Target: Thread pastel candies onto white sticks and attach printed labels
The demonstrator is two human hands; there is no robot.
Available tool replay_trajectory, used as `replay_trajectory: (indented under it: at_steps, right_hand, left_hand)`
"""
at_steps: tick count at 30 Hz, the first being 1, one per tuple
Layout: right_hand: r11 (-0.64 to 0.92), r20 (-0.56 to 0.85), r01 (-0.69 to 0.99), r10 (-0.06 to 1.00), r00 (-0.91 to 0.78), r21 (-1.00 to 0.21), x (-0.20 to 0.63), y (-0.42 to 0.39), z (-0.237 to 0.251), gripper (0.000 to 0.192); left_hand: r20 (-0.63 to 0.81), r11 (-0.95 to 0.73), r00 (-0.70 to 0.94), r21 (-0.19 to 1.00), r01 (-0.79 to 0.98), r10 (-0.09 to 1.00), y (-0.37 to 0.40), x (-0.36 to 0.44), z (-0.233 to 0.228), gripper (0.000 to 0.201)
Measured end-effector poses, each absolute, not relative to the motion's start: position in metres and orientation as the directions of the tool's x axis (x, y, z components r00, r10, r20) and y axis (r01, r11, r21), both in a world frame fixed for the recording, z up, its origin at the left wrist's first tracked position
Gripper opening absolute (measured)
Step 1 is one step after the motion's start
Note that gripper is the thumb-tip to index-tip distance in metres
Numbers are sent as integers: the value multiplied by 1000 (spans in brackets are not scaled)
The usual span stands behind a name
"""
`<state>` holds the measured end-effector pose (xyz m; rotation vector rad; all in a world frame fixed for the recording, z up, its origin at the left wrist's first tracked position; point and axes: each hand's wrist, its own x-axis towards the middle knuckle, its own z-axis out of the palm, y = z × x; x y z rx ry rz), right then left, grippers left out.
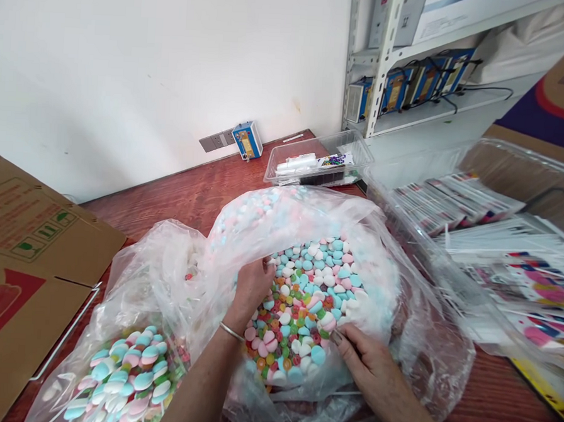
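A large clear plastic bag [305, 212] lies spread on the table, its mouth showing a heap of pastel blue, pink and white candies [324, 263] mixed with small coloured gummies [279, 343]. My left hand [253, 288] is over the left side of the heap, fingers curled in a pinch; what they hold is hidden. Across from it, my right hand [366, 360] grips what looks like a candy skewer [324, 319] at its near end, with pink, green and blue pieces along it. At lower left, another clear bag [161, 255] contains finished-looking candy skewers [126, 373] on white sticks.
A cardboard box [39, 242] stands at left. Behind the heap is a clear tray [320, 153] with white packets; at right, a larger clear bin [417, 243] contains printed cards and white sticks. A blue device [246, 140] sits by the wall socket, near a metal shelf [384, 65].
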<state>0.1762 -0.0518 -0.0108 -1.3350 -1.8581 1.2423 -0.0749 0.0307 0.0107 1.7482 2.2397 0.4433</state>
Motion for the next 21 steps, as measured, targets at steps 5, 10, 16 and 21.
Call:
replay_trajectory:
  at_steps: [5, 10, 16, 21]
  right_hand:
    - [92, -86, 433, 924, -374, -896, 176, -52, -13, 30]
    - [89, -85, 427, 924, -372, -900, 175, -52, -13, 28]
    - [81, -107, 440, 916, -386, -894, 175, -53, -15, 28]
    - [85, -100, 438, 918, -383, -895, 175, -53, -18, 27]
  left_hand:
    - [-18, 239, -249, 361, 901, 968, 37, -84, 10, 22]
    - [-74, 211, -198, 374, 903, 977, 33, -91, 12, 20]
    - [-65, 242, -235, 365, 899, 970, 39, -97, 8, 23]
    - [-62, 272, -267, 343, 899, 962, 43, -91, 7, 22]
